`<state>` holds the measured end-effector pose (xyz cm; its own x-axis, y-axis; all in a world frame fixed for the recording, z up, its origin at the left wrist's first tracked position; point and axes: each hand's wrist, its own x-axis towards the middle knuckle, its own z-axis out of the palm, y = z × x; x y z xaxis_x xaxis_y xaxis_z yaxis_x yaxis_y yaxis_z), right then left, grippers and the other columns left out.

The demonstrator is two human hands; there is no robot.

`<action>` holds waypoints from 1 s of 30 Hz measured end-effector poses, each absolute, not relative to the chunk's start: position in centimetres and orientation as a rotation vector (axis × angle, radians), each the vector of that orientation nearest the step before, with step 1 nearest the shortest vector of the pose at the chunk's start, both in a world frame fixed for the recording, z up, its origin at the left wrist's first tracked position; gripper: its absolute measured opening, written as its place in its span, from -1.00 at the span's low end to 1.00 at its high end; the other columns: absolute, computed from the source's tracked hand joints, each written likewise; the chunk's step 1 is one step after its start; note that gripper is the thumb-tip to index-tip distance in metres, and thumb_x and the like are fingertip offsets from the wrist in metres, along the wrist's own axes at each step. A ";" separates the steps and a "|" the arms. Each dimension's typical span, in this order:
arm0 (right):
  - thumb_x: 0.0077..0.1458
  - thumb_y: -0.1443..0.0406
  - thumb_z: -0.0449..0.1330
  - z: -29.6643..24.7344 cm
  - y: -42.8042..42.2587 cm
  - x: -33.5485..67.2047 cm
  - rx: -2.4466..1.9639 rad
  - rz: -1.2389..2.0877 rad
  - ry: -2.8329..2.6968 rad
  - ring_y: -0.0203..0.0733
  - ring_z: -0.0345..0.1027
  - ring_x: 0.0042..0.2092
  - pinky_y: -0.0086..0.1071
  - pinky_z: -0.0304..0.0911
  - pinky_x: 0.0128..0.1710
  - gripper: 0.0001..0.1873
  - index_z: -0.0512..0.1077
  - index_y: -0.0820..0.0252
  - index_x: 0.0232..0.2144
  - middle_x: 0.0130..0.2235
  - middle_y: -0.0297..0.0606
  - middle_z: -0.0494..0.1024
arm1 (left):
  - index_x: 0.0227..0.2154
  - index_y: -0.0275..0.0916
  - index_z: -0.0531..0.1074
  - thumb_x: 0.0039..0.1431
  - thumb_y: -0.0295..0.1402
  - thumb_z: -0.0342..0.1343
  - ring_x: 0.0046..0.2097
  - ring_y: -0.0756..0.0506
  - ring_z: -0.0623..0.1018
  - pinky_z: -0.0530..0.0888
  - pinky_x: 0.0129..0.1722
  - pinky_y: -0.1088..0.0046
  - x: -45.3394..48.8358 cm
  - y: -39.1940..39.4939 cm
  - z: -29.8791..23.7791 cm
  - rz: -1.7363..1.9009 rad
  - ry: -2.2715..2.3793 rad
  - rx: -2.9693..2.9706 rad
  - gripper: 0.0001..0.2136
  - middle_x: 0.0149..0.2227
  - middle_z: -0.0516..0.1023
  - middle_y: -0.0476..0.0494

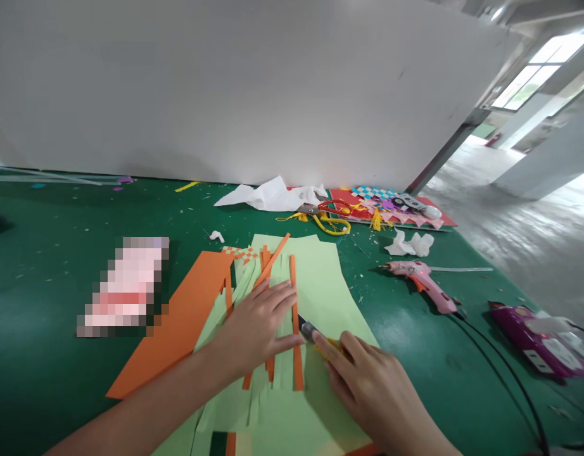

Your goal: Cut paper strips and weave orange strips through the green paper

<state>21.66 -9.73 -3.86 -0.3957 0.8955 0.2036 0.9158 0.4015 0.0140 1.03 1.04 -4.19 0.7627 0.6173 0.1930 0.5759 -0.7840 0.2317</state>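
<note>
My left hand (pixel 258 326) lies flat with fingers outstretched over cut strips on the light green paper (pixel 318 278). Beside its thumb and fingertips runs an orange paper strip (pixel 297 364). My right hand (pixel 372 380) is closed around a yellow utility knife (pixel 308 330), whose blade tip touches or nearly touches that strip's right side. Other orange and green strips lie partly hidden under my left hand. To the left is an orange paper sheet (pixel 178 323), and an orange-and-white checkered piece (pixel 244 254) sits at the far end of the green paper.
A pink glue gun (pixel 427 285) with a cord rests at right, near a purple power strip (pixel 534 342). Scissors (pixel 327 218), white tissue (pixel 273 195) and a red board (pixel 444 217) with paper decorations are at the back. A pixelated pink object (pixel 130 285) lies left.
</note>
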 end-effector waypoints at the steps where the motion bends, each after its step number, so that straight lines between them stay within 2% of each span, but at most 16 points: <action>1: 0.13 0.37 0.05 -3.9 -9.7 21.7 -1.635 -0.188 -2.484 -0.28 0.32 -0.49 -0.40 0.12 -0.55 -0.56 0.30 0.11 0.08 -0.41 -0.31 0.37 | 0.13 -0.26 0.27 0.19 0.06 -0.11 0.20 -0.18 0.30 0.16 0.22 0.20 1.0 1.0 -4.2 0.385 0.959 2.796 -0.41 0.18 0.33 -0.20; 15: 0.15 0.35 0.05 -3.5 -7.4 21.6 -1.701 -0.183 -2.464 -0.30 0.33 -0.49 -0.44 0.11 -0.55 -0.58 0.34 0.10 0.07 -0.40 -0.29 0.39 | 0.11 -0.27 0.28 0.16 0.02 -0.01 0.19 -0.21 0.33 0.23 0.19 0.14 1.0 1.1 -4.3 0.450 0.923 2.787 -0.43 0.16 0.37 -0.23; 25: 0.16 0.34 0.05 -3.6 -7.3 21.7 -1.707 -0.220 -2.481 -0.29 0.33 -0.49 -0.43 0.14 -0.54 -0.58 0.32 0.11 0.09 -0.39 -0.28 0.39 | 0.12 -0.29 0.26 0.17 0.05 -0.06 0.22 -0.25 0.27 0.19 0.21 0.09 0.8 0.8 -4.3 0.475 0.864 2.811 -0.40 0.16 0.36 -0.27; 30: 0.16 0.37 0.02 -3.4 -8.3 22.0 -1.633 -0.205 -2.512 -0.28 0.32 -0.48 -0.42 0.19 -0.52 -0.58 0.33 0.14 0.07 -0.40 -0.28 0.38 | 0.06 -0.25 0.31 0.25 -0.07 -0.08 0.16 -0.19 0.35 0.20 0.21 0.10 0.7 0.7 -4.0 0.471 0.810 2.804 -0.55 0.09 0.43 -0.22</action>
